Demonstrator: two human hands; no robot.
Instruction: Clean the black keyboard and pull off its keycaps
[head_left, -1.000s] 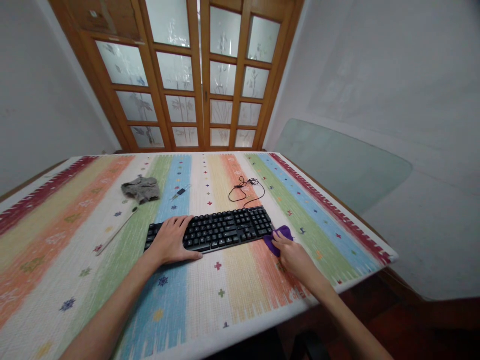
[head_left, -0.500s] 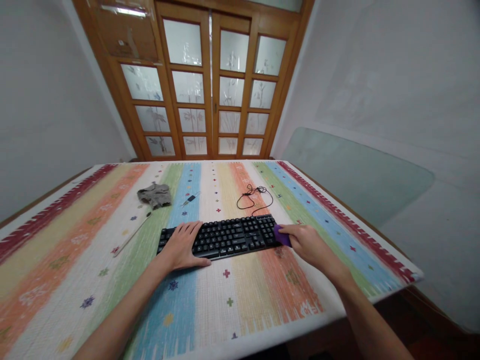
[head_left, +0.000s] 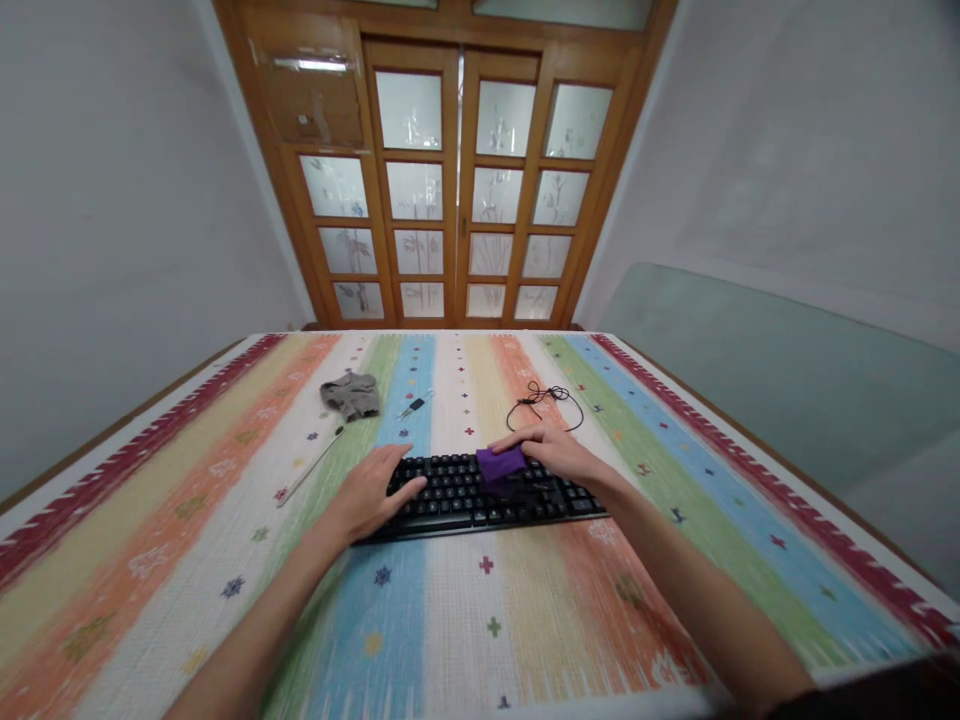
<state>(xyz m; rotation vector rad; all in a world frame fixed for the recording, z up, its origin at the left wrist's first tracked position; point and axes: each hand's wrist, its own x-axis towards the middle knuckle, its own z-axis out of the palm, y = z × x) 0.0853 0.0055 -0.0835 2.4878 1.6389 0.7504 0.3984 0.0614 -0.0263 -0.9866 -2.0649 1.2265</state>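
A black keyboard (head_left: 450, 505) lies on the striped tablecloth in front of me. My left hand (head_left: 371, 495) grips its left end, the thumb resting over the keys; part of that end is hidden under the palm. In my right hand (head_left: 555, 450) is a purple cloth (head_left: 501, 463), held under the fingertips against the upper middle of the keys. The right forearm crosses above the keyboard's right end and covers some of the keys there.
Behind the keyboard lies its coiled black cable (head_left: 555, 395). A crumpled grey cloth (head_left: 351, 397), a thin light-handled brush (head_left: 311, 467) and a small dark object (head_left: 415, 406) rest to the left. The tablecloth (head_left: 457, 620) spans the table before wooden doors (head_left: 459, 180).
My right hand has moved left with the purple cloth, from the keyboard's right edge to over its middle keys. My left hand stays at the left end; the view has shifted.
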